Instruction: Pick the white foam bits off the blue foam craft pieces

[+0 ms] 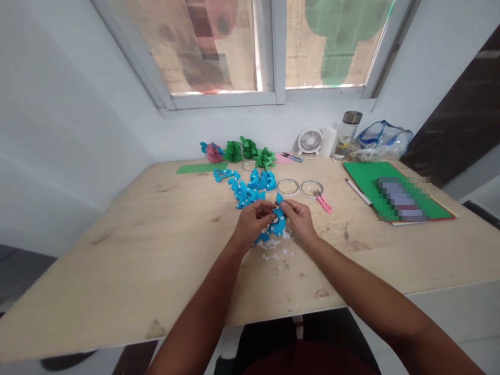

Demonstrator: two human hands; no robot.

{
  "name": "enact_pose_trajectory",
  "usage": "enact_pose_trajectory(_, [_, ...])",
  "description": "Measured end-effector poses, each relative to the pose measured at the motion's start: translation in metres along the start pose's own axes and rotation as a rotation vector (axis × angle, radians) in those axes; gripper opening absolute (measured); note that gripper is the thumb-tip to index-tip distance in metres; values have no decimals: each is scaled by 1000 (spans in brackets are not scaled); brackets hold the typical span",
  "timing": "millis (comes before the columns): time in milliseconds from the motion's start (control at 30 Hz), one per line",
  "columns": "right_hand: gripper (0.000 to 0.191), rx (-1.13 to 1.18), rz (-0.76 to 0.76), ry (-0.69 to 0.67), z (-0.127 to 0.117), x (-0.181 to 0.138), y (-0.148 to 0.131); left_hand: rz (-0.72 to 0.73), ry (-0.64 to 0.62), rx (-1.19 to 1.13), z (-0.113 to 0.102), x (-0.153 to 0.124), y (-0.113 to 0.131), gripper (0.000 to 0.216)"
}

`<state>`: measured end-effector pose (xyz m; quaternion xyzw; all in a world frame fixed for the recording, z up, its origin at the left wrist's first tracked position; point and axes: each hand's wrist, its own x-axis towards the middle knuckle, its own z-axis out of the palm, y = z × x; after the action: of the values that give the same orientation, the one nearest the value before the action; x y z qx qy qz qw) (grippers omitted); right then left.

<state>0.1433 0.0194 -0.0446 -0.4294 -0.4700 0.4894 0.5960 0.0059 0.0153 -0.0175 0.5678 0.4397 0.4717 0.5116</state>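
Although the wooden table is big, the left hand and right hand sit well in from its front edge. Between them, a blue paper piece runs toward that edge. Right fingers pinch its back tip; left fingers bunch close, maybe holding, I can't tell. White bits lie nearer the edge.

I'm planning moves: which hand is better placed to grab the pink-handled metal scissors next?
Likely the right hand, though holding a curved blue piece: the scissors lie nearby; the left hand is farther.
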Motion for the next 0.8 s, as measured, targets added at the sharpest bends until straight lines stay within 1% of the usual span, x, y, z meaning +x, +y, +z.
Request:
enact_pose_trajectory(67, [26, -1, -13, -7, 0, 0, 0, -8, 16, -18, 0, -1, 2, 28])
enact_pose_trajectory(167, [26, -7, 7, -28, -1, 0, -2, -21, 35, -43, 0, -1, 5, 26])
enact_pose_trajectory(333, [22, 14, 32, -54, 1, -3, -7, -19, 134, -106, -4, 1, 5, 26])
enact_pose_trajectory(500, [18, 94, 98, -93, 5, -5, -6, 12, 218, -123, -3, 1, 6, 25])
enact_pose_trajectory(667, [22, 186, 175, -126, 6, -5, -3, 26, 242, -131, -1, 0, 5, 24])
enact_pose_trajectory(800, [20, 199, 202, -136, 7, -6, -6, 40, 223, -147, -2, 2, 1, 24])
